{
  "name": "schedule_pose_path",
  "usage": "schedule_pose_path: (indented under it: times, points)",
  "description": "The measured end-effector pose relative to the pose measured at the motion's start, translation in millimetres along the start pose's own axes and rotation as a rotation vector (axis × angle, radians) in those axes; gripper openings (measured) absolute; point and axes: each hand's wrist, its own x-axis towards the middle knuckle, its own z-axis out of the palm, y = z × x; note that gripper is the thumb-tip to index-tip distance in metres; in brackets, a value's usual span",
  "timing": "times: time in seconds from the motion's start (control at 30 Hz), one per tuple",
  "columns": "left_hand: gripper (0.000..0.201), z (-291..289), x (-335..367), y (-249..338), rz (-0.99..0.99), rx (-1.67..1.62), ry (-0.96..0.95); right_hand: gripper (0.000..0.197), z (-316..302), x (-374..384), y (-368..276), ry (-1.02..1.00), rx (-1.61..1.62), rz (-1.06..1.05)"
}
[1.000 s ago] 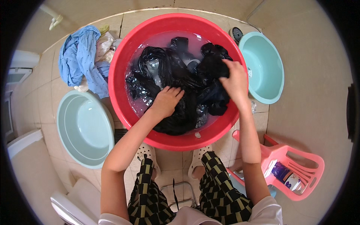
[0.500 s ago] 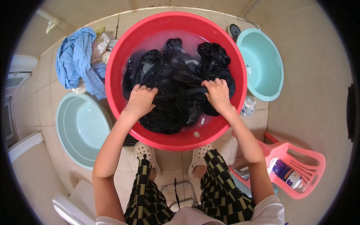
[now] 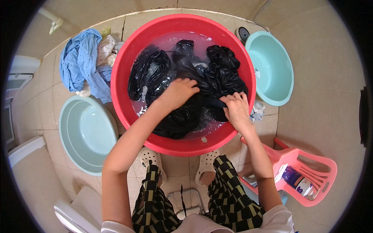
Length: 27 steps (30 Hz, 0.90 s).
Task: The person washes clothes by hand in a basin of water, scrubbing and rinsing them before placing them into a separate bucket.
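Observation:
Wet black clothes (image 3: 223, 64) lie bunched in cloudy, sudsy water inside a large red basin (image 3: 126, 58). Their exact kind cannot be made out. Near the middle of the heap, my left hand (image 3: 181, 93) has its fingers curled into the dark fabric. My right hand (image 3: 236, 110), by the basin's right wall, grips a smooth dark band of black garment (image 3: 213, 102) that stretches between the two hands. The fingertips of both hands are partly hidden in the cloth.
Pale green basins stand on the left (image 3: 87, 136) and right (image 3: 272, 70). Blue cloth (image 3: 81, 62) and white cloth (image 3: 107, 50) lie at the far left. A pink chair (image 3: 328, 167) with a purple-and-white package (image 3: 297, 180) is at the lower right. A brush (image 3: 243, 34) lies behind.
My left hand has moved right and away from me, toward the middle of the heap. My right hand has shifted slightly right and nearer, with the cloth between them bunched closer.

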Motion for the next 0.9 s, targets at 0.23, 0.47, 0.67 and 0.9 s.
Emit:
schedule_pose_path:
  times: [0.23,0.47,0.67,0.9]
  points:
    - [0.027,11,-16,-5,-0.065,0.117,0.048,0.028,8,-3,8,0.062,-0.028,0.047]
    - [0.032,-27,-62,0,-0.224,-0.065,0.246,0.029,4,-2,22,0.115,0.022,0.107]
    - [0.024,-50,-89,-2,-0.530,-0.381,0.469,0.026,-32,-1,15,0.214,0.151,0.141]
    - [0.026,-61,-96,7,-0.752,-0.968,0.649,0.026,-50,-9,-3,0.187,0.453,0.171]
